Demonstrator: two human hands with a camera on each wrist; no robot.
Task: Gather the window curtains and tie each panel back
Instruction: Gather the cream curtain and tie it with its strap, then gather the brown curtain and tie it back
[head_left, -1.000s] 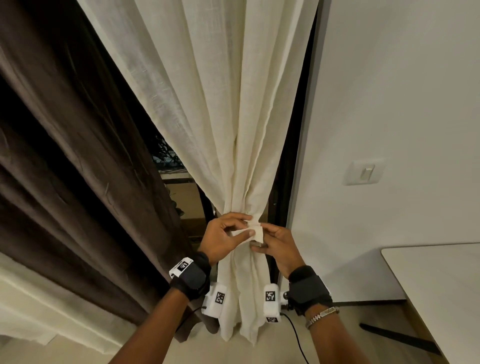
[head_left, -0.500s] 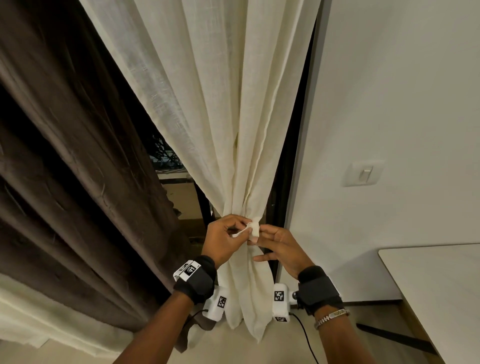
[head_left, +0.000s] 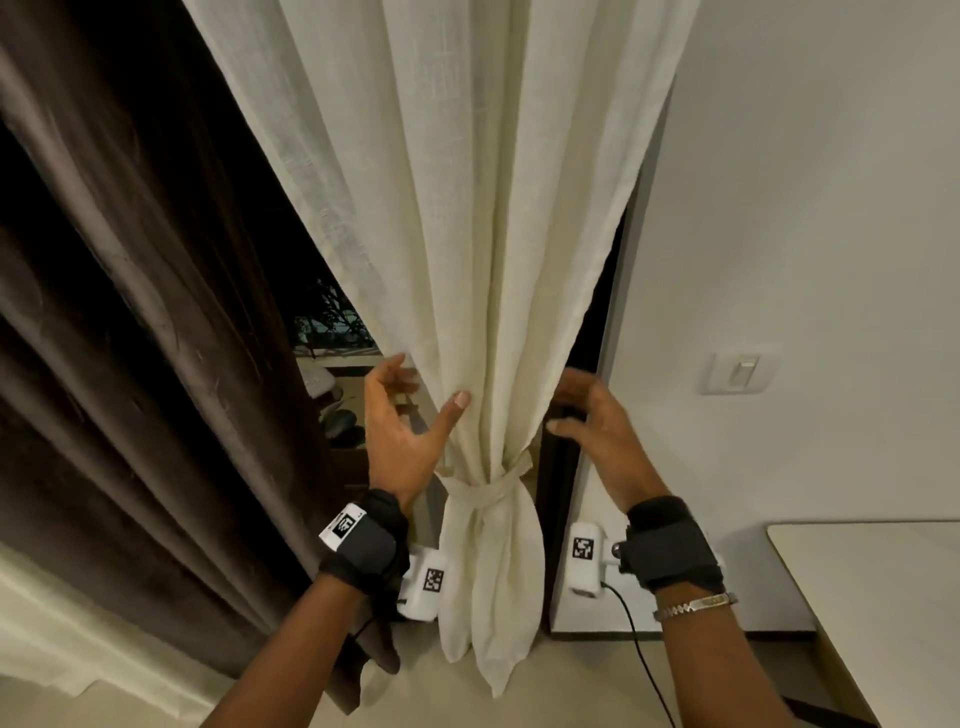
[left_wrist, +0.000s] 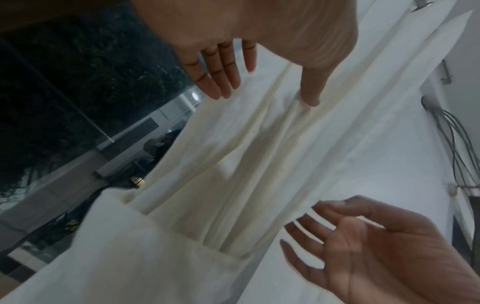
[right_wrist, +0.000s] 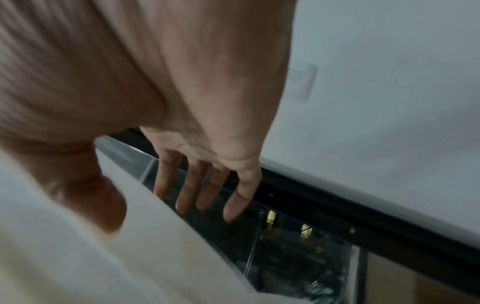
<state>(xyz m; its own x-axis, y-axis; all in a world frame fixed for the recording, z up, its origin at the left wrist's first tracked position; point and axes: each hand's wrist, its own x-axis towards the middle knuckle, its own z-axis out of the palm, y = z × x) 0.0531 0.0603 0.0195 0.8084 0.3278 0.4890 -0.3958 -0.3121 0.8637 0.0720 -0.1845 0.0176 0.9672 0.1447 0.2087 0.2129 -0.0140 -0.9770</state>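
Note:
The cream curtain panel (head_left: 483, 234) hangs gathered, and a cream tie band (head_left: 488, 491) is knotted round it low down. My left hand (head_left: 423, 392) is above the tie at the panel's left edge. Its thumb (head_left: 460, 401) touches the front folds and its straight fingers (left_wrist: 221, 82) reach behind the edge. My right hand (head_left: 566, 402) hovers at the panel's right edge with its fingers (right_wrist: 202, 195) spread and relaxed, holding nothing. In the left wrist view the curtain folds (left_wrist: 246, 164) run between both hands.
A dark brown curtain (head_left: 130, 364) hangs to the left, with dark window glass (head_left: 332, 322) between the panels. The white wall carries a light switch (head_left: 743, 371). A pale table (head_left: 883, 597) stands at the lower right. A black cable (head_left: 639, 649) trails from my right wrist.
Both hands pinched the tie band at the gathered curtain before. They have let go, risen above the tie and opened on either side of the panel.

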